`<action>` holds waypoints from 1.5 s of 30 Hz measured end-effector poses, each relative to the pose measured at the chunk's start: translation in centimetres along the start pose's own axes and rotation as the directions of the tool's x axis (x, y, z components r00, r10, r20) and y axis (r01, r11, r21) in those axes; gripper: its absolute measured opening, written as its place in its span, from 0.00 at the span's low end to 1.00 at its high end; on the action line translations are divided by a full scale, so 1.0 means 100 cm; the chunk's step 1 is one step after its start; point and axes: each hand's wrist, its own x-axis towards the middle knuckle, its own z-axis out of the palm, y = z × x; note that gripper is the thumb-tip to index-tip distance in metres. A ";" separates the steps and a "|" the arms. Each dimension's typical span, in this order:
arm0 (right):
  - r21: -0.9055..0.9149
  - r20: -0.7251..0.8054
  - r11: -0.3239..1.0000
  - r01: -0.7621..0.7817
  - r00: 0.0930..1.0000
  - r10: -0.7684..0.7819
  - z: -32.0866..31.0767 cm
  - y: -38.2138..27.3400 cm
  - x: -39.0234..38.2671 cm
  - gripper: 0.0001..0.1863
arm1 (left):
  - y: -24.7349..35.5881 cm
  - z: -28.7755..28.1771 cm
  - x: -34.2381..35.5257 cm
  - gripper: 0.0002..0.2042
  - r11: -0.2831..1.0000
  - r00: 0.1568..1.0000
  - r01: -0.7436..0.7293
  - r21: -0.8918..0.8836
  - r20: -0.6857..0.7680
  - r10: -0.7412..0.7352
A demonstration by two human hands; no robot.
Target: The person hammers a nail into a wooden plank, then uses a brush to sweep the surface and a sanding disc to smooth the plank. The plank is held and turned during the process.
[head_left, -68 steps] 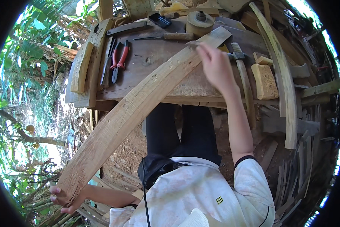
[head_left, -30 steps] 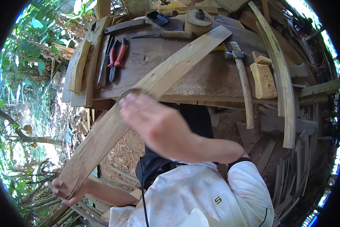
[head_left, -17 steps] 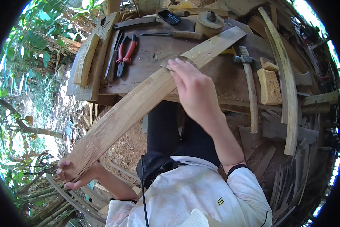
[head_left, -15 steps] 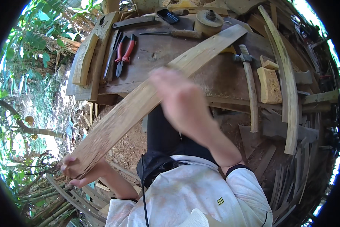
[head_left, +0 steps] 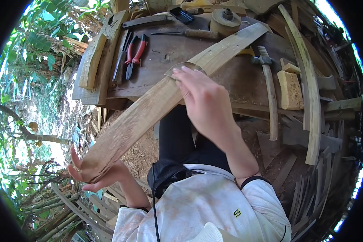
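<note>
A long pale wooden plank slants from my left hand up to the far side of the bench, where its far end rests. My left hand supports the near end from below, the plank lying in its palm and some fingers spread past the edge. On the plank's upper face, near its middle, my right hand presses a thin plate with a rounded edge. Much of that plate is hidden under the fingers. The plank's surface looks rough toward the near end.
On the wooden bench lie red-handled pliers, a wooden-handled file, a black tray and a round container. To the right are a hammer, a yellowish wood block and long curved wood strips.
My right hand, blurred before, now shows sharply on the plank, with the rounded plate visible. The fingers of my left hand have spread, and the hand has shifted slightly right with the plank's near end.
</note>
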 end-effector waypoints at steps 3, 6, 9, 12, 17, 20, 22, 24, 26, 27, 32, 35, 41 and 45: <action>0.023 0.023 0.993 0.119 0.993 -0.119 0.000 -0.051 -0.017 0.16 | -0.001 0.010 -0.021 0.36 0.995 0.999 0.011 -0.097 0.032 -0.008; 0.322 0.033 0.934 0.157 0.984 -0.177 -0.006 -0.053 -0.022 0.14 | 0.001 0.011 -0.015 0.36 0.998 1.000 -0.031 -0.054 0.002 0.031; 0.111 0.008 0.992 -0.057 0.998 0.057 -0.012 -0.005 -0.003 0.15 | 0.005 0.006 -0.006 0.37 0.997 0.996 -0.074 0.023 -0.047 0.075; 0.040 0.027 0.996 0.075 0.997 -0.077 -0.011 -0.022 -0.013 0.15 | 0.003 0.009 -0.004 0.37 0.997 0.997 -0.069 0.035 -0.041 0.070; 0.047 -0.002 0.997 -0.058 0.998 0.058 -0.021 0.031 -0.003 0.14 | -0.002 -0.017 0.001 0.35 0.999 0.998 -0.047 -0.005 -0.037 0.047; -0.131 0.048 0.974 -0.184 0.980 0.192 -0.025 0.039 0.008 0.14 | -0.003 -0.018 0.002 0.33 1.000 0.999 -0.005 -0.028 -0.037 0.004; 0.032 0.049 0.998 0.059 0.997 -0.061 -0.010 0.010 -0.004 0.14 | 0.003 -0.009 -0.006 0.31 0.997 0.995 0.076 -0.025 -0.068 -0.078; 0.103 0.088 0.987 0.122 0.987 -0.132 -0.003 -0.003 -0.009 0.15 | -0.001 -0.016 -0.002 0.31 0.989 0.991 0.123 -0.083 -0.031 -0.126; 0.170 0.172 0.985 0.022 0.984 -0.052 -0.008 -0.007 0.001 0.16 | 0.004 -0.020 0.001 0.31 0.991 0.993 0.117 -0.064 0.014 -0.116; 0.098 0.201 0.994 -0.058 0.979 0.037 -0.011 0.006 0.013 0.15 | 0.012 -0.017 0.002 0.32 0.995 0.994 0.095 -0.024 0.051 -0.094; 0.240 0.159 0.967 0.088 0.979 -0.128 0.007 -0.025 0.017 0.14 | 0.019 -0.011 0.003 0.35 1.000 0.984 -0.013 -0.019 0.180 0.016; 0.440 0.131 0.874 0.208 0.947 -0.292 0.011 -0.066 0.011 0.12 | 0.022 -0.007 0.006 0.35 0.999 0.984 -0.036 -0.040 0.175 0.043; 0.106 0.301 0.994 -0.015 0.954 -0.018 0.005 -0.028 0.042 0.04 | 0.025 -0.020 0.008 0.35 0.995 0.977 -0.104 0.007 0.189 0.101; 0.322 0.201 0.926 0.198 0.941 -0.272 0.017 -0.069 0.029 0.07 | 0.031 -0.013 0.006 0.35 0.996 0.979 -0.069 -0.064 0.188 0.080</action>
